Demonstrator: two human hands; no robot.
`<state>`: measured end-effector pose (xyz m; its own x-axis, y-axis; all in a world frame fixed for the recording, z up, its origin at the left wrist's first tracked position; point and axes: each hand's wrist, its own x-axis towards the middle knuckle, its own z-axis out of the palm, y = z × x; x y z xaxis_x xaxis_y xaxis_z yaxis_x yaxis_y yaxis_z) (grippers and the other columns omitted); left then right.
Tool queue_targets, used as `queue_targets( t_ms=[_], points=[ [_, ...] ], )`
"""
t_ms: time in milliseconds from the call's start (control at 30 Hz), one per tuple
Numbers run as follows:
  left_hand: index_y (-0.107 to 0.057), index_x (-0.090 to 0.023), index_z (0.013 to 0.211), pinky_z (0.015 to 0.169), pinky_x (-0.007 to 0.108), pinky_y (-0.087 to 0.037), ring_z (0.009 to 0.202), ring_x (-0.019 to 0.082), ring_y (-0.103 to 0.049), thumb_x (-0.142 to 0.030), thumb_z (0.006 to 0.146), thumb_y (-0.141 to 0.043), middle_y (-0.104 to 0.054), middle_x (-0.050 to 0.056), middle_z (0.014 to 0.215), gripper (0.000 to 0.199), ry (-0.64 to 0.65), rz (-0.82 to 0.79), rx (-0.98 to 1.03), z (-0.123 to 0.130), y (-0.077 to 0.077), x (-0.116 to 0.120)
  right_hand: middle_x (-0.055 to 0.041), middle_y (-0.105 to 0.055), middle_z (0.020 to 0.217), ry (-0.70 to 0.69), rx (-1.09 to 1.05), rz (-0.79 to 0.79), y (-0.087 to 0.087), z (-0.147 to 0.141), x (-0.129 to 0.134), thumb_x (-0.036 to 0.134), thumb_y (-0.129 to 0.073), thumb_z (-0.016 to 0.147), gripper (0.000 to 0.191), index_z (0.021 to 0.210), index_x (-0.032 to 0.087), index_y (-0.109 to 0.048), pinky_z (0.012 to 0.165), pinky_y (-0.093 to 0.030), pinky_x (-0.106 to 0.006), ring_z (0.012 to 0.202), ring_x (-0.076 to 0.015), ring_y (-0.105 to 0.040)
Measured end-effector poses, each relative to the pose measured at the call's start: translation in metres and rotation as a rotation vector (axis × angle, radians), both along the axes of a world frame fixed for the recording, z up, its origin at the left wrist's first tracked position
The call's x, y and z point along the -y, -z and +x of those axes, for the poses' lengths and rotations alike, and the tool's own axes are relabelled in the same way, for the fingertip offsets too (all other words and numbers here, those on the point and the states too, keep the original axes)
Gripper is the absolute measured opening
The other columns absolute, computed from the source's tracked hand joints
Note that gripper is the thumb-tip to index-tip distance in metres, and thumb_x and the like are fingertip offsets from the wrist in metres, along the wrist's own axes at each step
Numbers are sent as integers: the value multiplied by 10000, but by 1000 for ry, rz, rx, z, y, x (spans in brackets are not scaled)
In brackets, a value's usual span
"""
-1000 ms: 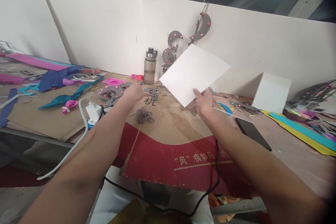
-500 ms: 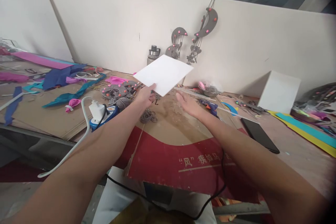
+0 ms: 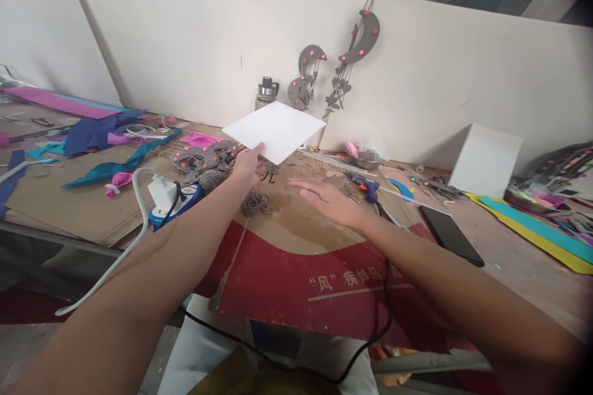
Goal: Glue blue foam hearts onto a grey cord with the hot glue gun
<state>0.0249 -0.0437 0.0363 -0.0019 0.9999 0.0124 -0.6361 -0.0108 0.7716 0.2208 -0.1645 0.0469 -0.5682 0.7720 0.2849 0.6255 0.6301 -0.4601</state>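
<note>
My left hand [image 3: 250, 163] pinches the near left edge of a thin white board [image 3: 278, 129], thumb on top, and holds it up above the table. To the right of it, my right hand [image 3: 324, 199] hovers over the cardboard [image 3: 296, 228] with its fingers stretched out and nothing in them. Coils of grey cord [image 3: 256, 202] lie just below my left hand. Grey felt pieces with pink and orange dots [image 3: 204, 157] are heaped left of it. A blue glue gun [image 3: 369, 190] lies beyond my right hand.
A power strip [image 3: 178, 203] with a white plug sits left of my forearm. On the right lie a black phone [image 3: 450, 236] and yellow and turquoise sheets [image 3: 532, 231]. A bottle [image 3: 266, 94] stands by the back panel, where grey crescent hangings [image 3: 364, 43] hang.
The white board in my left hand has shifted slightly left and tilted flatter. My right hand has lowered and turned, its fingers now pointing left over the cardboard.
</note>
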Motion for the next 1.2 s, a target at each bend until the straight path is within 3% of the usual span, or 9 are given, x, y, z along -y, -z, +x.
queue_targets(
  t_ms=[133, 233, 467, 600, 800, 867, 1000, 1100, 1200],
  points=[
    [-442, -158, 713, 357, 154, -105, 366, 5, -232, -150, 784, -679, -379, -80, 532, 247, -13, 14, -26, 1, 0, 2, -151, -368, 1511, 88, 200, 35, 24, -9, -68, 528, -285, 966, 651, 1423, 90, -438, 1185, -228, -431, 1425, -236, -308],
    [-438, -161, 711, 364, 163, -98, 370, 4, -234, -169, 769, -704, -414, -74, 555, 272, -29, 18, -31, 0, 0, 1, -148, -247, 1562, 4, 357, 15, 36, -15, -70, 561, -265, 959, 715, 1495, 88, -300, 1202, -146, -471, 1466, -255, -183],
    [-428, -164, 709, 372, 174, -84, 371, 13, -213, -146, 796, -662, -392, -75, 525, 250, -42, 29, -56, -1, 4, -4, -98, -142, 1597, -360, 351, -111, 17, 0, 52, 535, -377, 951, 723, 1538, 174, -160, 1216, -57, -434, 1483, -210, -82],
    [-450, -158, 716, 380, 182, -83, 377, 8, -232, -172, 766, -708, -473, -45, 575, 263, -69, 46, -65, -1, 2, -3, -58, -374, 1526, -527, 102, -295, 2, 12, 96, 478, -295, 992, 550, 1490, 248, -331, 1200, -171, -408, 1450, -166, -238],
    [-448, -157, 694, 380, 177, -87, 389, 7, -185, -205, 775, -711, -451, -60, 561, 279, -84, 81, -101, -2, -4, 2, -151, -91, 1596, 269, 220, -133, 22, 52, 66, 583, -317, 942, 761, 1532, 120, -186, 1196, -96, -515, 1479, -276, -46],
    [-443, -157, 690, 376, 170, -90, 389, 5, -178, -190, 786, -695, -439, -65, 557, 272, -84, 82, -111, -2, -6, 3, -200, -116, 1580, 338, 348, -169, 31, 46, 70, 612, -336, 922, 827, 1519, 54, -204, 1197, -79, -522, 1475, -298, -40],
    [-414, -171, 677, 364, 164, -93, 380, 4, -203, -199, 746, -737, -391, -78, 539, 332, -101, 61, -76, -2, -7, 3, -145, -41, 1590, -95, 292, -236, 21, 1, 123, 650, -472, 855, 928, 1536, 113, -141, 1214, -82, -468, 1476, -269, 1],
    [-415, -177, 679, 363, 162, -94, 376, 7, -222, -211, 725, -759, -369, -84, 526, 349, -104, 64, -60, -3, -6, 3, -68, -202, 1580, -477, 125, -338, -3, -25, 149, 550, -474, 908, 779, 1537, 217, -158, 1219, -121, -373, 1470, -177, -153],
    [-432, -173, 681, 366, 168, -96, 378, 10, -229, -217, 728, -760, -381, -79, 520, 335, -76, 93, -74, -2, -5, 5, -31, -293, 1558, -443, -6, -346, -17, -25, 126, 500, -398, 958, 626, 1516, 257, -254, 1187, -245, -329, 1439, -144, -262]
  ],
)
